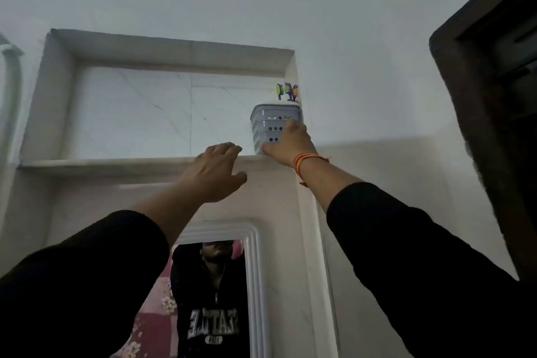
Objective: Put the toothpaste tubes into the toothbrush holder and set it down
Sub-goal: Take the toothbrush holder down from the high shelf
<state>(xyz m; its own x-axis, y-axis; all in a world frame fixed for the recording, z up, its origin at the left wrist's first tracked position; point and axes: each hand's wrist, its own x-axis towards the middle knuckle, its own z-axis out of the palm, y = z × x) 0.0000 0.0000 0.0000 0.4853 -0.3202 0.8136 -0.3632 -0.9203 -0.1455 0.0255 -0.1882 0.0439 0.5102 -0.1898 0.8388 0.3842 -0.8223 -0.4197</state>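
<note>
On marble ledge (116,164), R hand (286,144) grips perforated plastic holder (268,125); L hand (216,171) open.

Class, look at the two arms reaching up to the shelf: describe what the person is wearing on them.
Both arms wear long black sleeves, pushed back so the forearms show. The left hand and its wrist are bare, with nothing worn. The right hand has orange thread bands tied round the wrist, with loose ends hanging.

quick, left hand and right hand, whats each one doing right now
Left hand: open, fingers spread, holding nothing, at the white marble shelf ledge.
Right hand: closed around the grey perforated plastic toothbrush holder on the ledge.
</note>
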